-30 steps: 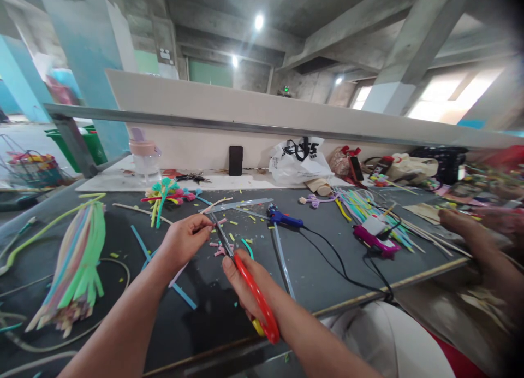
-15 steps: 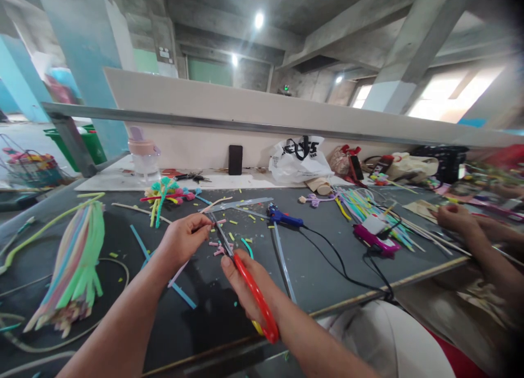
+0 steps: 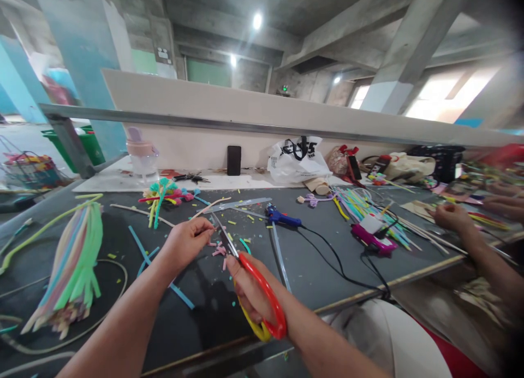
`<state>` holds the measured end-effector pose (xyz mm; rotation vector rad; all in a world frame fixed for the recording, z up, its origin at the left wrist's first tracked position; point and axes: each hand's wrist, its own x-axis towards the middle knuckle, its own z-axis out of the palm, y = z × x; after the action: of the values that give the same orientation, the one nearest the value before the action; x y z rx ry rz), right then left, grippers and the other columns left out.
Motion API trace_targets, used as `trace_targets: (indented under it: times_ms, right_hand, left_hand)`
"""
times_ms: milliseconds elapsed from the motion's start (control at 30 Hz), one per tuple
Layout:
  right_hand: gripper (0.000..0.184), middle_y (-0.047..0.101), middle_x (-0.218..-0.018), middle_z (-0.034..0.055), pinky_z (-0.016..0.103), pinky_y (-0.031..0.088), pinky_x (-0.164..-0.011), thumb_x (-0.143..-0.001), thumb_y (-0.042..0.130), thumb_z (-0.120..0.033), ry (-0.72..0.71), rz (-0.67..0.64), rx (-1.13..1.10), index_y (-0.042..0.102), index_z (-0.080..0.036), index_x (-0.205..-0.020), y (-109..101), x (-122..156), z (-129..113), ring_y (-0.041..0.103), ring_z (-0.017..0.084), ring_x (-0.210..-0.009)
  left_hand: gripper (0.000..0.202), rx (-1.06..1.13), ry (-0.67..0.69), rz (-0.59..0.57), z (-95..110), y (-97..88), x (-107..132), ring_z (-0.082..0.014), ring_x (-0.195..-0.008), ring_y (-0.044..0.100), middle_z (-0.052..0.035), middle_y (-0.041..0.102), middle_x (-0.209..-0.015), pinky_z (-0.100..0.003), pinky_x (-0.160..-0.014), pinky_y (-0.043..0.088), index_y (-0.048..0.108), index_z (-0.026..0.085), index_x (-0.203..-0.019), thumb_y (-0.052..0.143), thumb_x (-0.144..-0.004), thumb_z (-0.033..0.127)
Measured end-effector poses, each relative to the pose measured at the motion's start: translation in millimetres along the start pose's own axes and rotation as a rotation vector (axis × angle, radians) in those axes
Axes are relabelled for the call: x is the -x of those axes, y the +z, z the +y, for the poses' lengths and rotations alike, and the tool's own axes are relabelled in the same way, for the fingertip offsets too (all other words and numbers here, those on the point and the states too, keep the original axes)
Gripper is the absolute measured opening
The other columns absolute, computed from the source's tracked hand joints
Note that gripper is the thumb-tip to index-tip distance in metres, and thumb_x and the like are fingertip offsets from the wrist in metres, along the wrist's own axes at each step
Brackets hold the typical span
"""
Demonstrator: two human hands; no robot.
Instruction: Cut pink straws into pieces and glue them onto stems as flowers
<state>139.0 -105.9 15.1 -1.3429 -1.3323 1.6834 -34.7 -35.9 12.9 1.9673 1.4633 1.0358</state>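
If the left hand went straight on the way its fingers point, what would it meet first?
Probably the scissors in the right hand, at the blades, just ahead of the left hand; depth there is unclear.

Phone [image 3: 234, 160] behind scissors [image 3: 257, 275], glue gun [image 3: 284, 218] at right

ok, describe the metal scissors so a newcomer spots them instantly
At the dark grey tabletop, find the wearer's bare right hand. It grips the metal-bladed scissors, tips near the bare left hand. One red and one yellow handle loop set them apart from the blue glue gun beyond.
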Motion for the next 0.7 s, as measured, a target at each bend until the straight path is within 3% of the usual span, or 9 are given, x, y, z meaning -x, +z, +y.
trace_targets:
  times_ms: [100,267,467,567,700]
  right_hand:
    - [0.045,0.036,-0.055,-0.0088,0.011,0.019,-0.031,-0.076,0.042,-0.067,0.124,-0.056,-0.151,0.042,-0.024,-0.088,-10,2,-2,0.022,0.001,-0.034]
    - [0.049,0.040,-0.057,-0.0053,0.013,0.028,-0.033,-0.082,0.031,-0.066,0.323,-0.326,-0.433,0.044,-0.019,-0.081,-32,-3,4,0.027,0.002,-0.035]
    - [0.053,0.044,-0.062,-0.0032,0.014,0.027,-0.035,-0.084,0.019,-0.066,0.286,-0.535,-0.635,0.046,-0.022,-0.094,-52,3,6,0.031,0.003,-0.036]
    - [0.057,0.043,-0.062,-0.0026,0.013,0.024,-0.036,-0.086,0.011,-0.065,0.266,-0.647,-0.748,0.047,-0.021,-0.096,-56,5,10,0.030,0.003,-0.037]
    - [0.063,0.042,-0.064,-0.0023,0.014,0.022,-0.035,-0.084,0.006,-0.066,0.244,-0.819,-0.878,0.048,-0.022,-0.100,-53,1,22,0.025,0.004,-0.038]
  left_hand:
    - [0.020,0.053,-0.057,-0.054,-1,3.5,0,-0.0118,-0.046,0.048,0.0039,0.057,-0.053,-0.022,-0.050,0.036,0.062,0.019,-0.066,0.050,-0.072,0.033]
    - [0.028,0.030,-0.056,-0.116,-5,6.2,-1,-0.0125,-0.046,0.049,0.0025,0.061,-0.055,-0.022,-0.048,0.035,0.068,0.019,-0.073,0.047,-0.074,0.039]
    - [0.026,-0.041,-0.007,-0.028,-18,7.5,-7,-0.0184,-0.068,0.058,-0.0010,0.066,-0.068,-0.025,-0.061,0.041,0.068,0.019,-0.073,0.050,-0.073,0.038]
    - [0.027,0.121,-0.069,0.007,-20,10.4,-7,-0.0171,-0.067,0.057,-0.0025,0.067,-0.075,-0.025,-0.062,0.042,0.067,0.018,-0.083,0.055,-0.072,0.039]
    - [0.041,0.660,-0.229,-0.129,-7,14.3,0,-0.0082,-0.053,0.049,-0.0050,0.064,-0.090,-0.021,-0.052,0.039,0.058,0.016,-0.108,0.061,-0.071,0.034]
